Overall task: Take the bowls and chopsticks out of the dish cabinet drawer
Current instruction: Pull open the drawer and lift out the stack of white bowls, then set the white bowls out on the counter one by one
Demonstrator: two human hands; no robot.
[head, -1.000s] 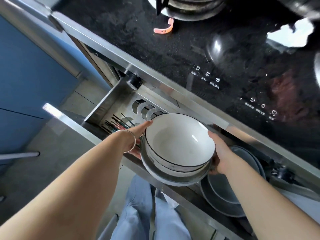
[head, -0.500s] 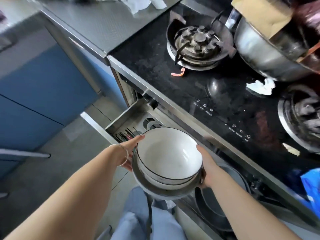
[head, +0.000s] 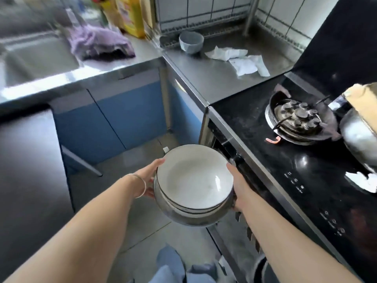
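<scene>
A stack of bowls (head: 193, 178), white inside with dark rims and a grey one at the bottom, hangs in the air in front of me, above the floor and left of the stove front. My left hand (head: 150, 177) grips the stack's left side, and my right hand (head: 237, 190) holds its right side. The open dish drawer (head: 242, 248) shows only partly below my right forearm, with a dark dish at the frame's bottom edge. The chopsticks are hidden from view.
A steel counter (head: 206, 78) runs ahead with a small grey bowl (head: 191, 41), crumpled paper towels (head: 242, 60) and a purple cloth (head: 100, 42). To the right lie the black gas hob (head: 295, 119) and a steel pot (head: 359, 135). Blue cabinets (head: 114, 119) stand on the left.
Both hands have lifted the bowl stack up and away from the drawer to the left. My view has swung up toward the counter corner and sink.
</scene>
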